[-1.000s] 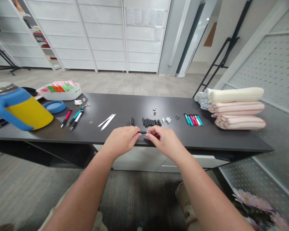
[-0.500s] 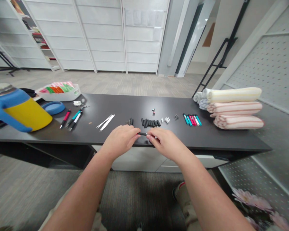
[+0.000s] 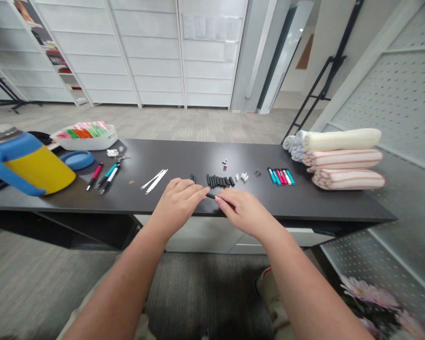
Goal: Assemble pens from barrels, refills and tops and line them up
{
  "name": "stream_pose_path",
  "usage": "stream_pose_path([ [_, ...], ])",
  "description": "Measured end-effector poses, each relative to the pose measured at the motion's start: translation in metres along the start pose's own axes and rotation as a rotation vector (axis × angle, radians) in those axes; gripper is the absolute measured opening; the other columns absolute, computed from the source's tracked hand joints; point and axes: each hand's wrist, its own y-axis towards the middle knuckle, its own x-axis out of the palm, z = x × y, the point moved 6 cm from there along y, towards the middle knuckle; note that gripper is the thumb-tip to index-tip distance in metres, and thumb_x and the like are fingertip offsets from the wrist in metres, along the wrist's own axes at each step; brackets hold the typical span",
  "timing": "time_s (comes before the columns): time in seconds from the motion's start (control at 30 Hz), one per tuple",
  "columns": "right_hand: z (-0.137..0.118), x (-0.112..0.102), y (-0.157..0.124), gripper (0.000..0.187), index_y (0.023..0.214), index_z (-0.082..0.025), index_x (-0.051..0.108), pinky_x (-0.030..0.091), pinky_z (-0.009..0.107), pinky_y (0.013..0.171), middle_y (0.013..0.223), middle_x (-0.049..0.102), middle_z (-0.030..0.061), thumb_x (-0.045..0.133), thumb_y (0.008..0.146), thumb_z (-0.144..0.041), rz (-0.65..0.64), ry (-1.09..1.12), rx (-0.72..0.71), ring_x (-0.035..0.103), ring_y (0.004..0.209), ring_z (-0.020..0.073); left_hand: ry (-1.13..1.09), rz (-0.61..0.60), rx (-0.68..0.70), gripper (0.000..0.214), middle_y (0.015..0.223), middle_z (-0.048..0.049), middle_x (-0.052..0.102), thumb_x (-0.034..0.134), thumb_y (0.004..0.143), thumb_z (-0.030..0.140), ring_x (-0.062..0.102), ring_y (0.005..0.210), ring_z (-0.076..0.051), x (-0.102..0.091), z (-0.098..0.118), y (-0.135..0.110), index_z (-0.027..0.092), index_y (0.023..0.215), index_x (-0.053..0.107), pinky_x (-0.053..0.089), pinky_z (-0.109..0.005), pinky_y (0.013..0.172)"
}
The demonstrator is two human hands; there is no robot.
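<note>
My left hand and my right hand meet over the near edge of the black table. Between their fingertips lies a short black pen part. My right hand pinches its right end. My left hand's fingers are stretched forward over its left end and touch it. Just behind the hands sits a row of several black pen barrels. A few small white parts and a tiny dark part lie beside that row.
Several teal and red pen pieces lie right of the row, beside rolled towels. Thin white refills and assembled pens lie to the left. A yellow and blue jug, a blue lid and a white tray stand far left.
My left hand's fingers have stretched out forward over the black part, where before they pinched it. The view has shifted slightly; the right hand keeps its pinch.
</note>
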Motion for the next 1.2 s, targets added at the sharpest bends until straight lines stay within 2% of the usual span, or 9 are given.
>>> stream_pose_path([
  [0.3,-0.006,0.005,-0.001,0.034,0.078,-0.024,0.049,0.036,0.030,0.067,0.075,0.056,-0.0008,0.043,0.110,-0.033,0.016,0.025,0.041,0.053,0.071,0.0165,-0.001,0.116,-0.044,0.021,0.125,-0.0040,0.076,0.056,0.105,0.026,0.065,0.116,-0.026,-0.008,-0.001,-0.008,0.031,0.118,0.072,0.042,-0.047,0.107],
  [0.37,-0.006,0.004,0.000,0.034,0.079,-0.024,0.049,0.036,0.030,0.068,0.077,0.057,-0.0003,0.041,0.111,-0.033,0.057,0.032,0.059,0.054,0.072,0.0167,-0.034,0.230,-0.140,0.019,0.132,-0.0064,0.072,0.064,0.102,0.030,0.062,0.124,-0.028,-0.015,-0.004,-0.008,0.031,0.120,0.069,0.041,-0.049,0.112],
  [0.43,-0.005,0.002,0.000,0.033,0.081,-0.023,0.050,0.035,0.030,0.068,0.077,0.057,0.0001,0.041,0.111,-0.034,0.119,0.022,0.088,0.054,0.073,0.0167,-0.132,0.368,-0.310,0.039,0.144,-0.0117,0.064,0.073,0.097,0.039,0.057,0.134,-0.030,-0.019,-0.010,-0.007,0.028,0.132,0.061,0.043,-0.051,0.115],
  [0.53,-0.008,0.001,0.001,0.032,0.082,-0.023,0.051,0.035,0.030,0.068,0.078,0.057,0.0011,0.040,0.111,-0.033,0.211,-0.017,0.120,0.055,0.073,0.0167,-0.501,0.477,-0.613,0.067,0.151,-0.0180,0.056,0.074,0.093,0.051,0.061,0.131,-0.029,-0.005,-0.025,-0.007,0.024,0.146,0.044,0.054,-0.047,0.105],
  [0.7,-0.022,0.016,0.003,0.030,0.090,-0.022,0.061,0.033,0.029,0.061,0.090,0.064,0.0054,0.041,0.110,-0.033,0.173,-0.175,0.123,0.059,0.076,0.0174,-1.439,0.431,-0.887,0.038,0.128,-0.0170,0.071,0.049,0.108,0.045,0.071,0.111,-0.021,0.037,-0.026,0.001,0.017,0.132,0.052,0.058,-0.042,0.100],
  [0.83,-0.025,0.026,0.004,0.029,0.105,-0.024,0.068,0.034,0.028,0.060,0.103,0.066,0.0059,0.045,0.110,-0.042,0.068,-0.227,0.114,0.061,0.077,0.0171,-1.924,0.619,-0.915,0.014,0.085,-0.0019,0.067,0.053,0.106,0.027,0.067,0.078,-0.012,0.028,-0.026,0.003,0.017,0.107,0.062,0.059,-0.035,0.094],
  [0.93,-0.020,0.022,0.003,0.030,0.117,-0.025,0.068,0.041,0.028,0.067,0.109,0.067,0.0055,0.053,0.107,-0.049,0.077,-0.133,0.122,0.065,0.084,0.0184,-2.135,0.695,-0.879,0.025,0.065,0.0048,0.046,0.050,0.106,0.033,0.050,0.055,-0.009,0.015,-0.033,0.000,0.019,0.087,0.057,0.056,-0.027,0.068],
  [1.0,-0.015,0.018,0.002,0.031,0.117,-0.024,0.068,0.044,0.029,0.071,0.108,0.067,0.0054,0.056,0.105,-0.050,0.098,-0.074,0.135,0.065,0.083,0.0181,-2.192,0.687,-0.889,0.043,0.060,0.0056,0.036,0.047,0.106,0.048,0.040,0.047,-0.009,0.010,-0.039,-0.005,0.020,0.073,0.047,0.043,-0.024,0.050],
  [1.2,-0.010,0.018,0.001,0.030,0.112,-0.023,0.070,0.044,0.030,0.070,0.105,0.068,0.0047,0.060,0.103,-0.050,0.105,-0.027,0.157,0.061,0.070,0.0149,-2.203,0.692,-0.930,0.054,0.052,0.0066,0.022,0.045,0.101,0.055,0.025,0.040,-0.010,0.009,-0.053,-0.015,0.023,0.062,0.026,0.026,-0.025,0.041],
])
